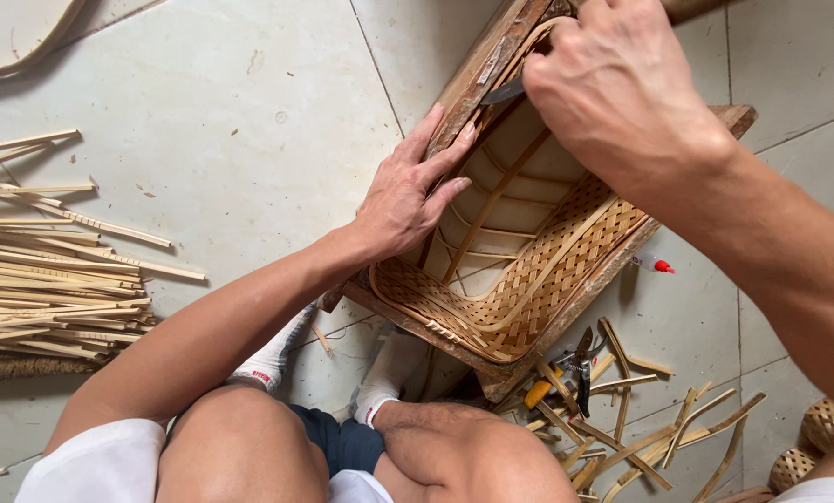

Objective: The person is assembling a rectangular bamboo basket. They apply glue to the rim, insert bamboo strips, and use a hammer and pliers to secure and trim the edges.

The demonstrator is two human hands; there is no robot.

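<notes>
A woven bamboo basket (529, 279) sits inside a rectangular wooden frame (478, 79) on the tiled floor in front of my knees. My left hand (403, 200) lies flat on the frame's left rail, fingers spread and pointing up along it. My right hand (617, 88) is closed around a tool with a dark metal blade (503, 91). The blade tip meets the basket's rim at the frame's far end. The tool's handle is hidden in my fist.
A pile of long bamboo strips (49, 279) lies at the left. Short bamboo offcuts (641, 428) and pliers with a yellow handle (557, 373) lie below the frame at the right. A small red-capped marker (655, 265) and two small woven pieces (808, 442) sit further right.
</notes>
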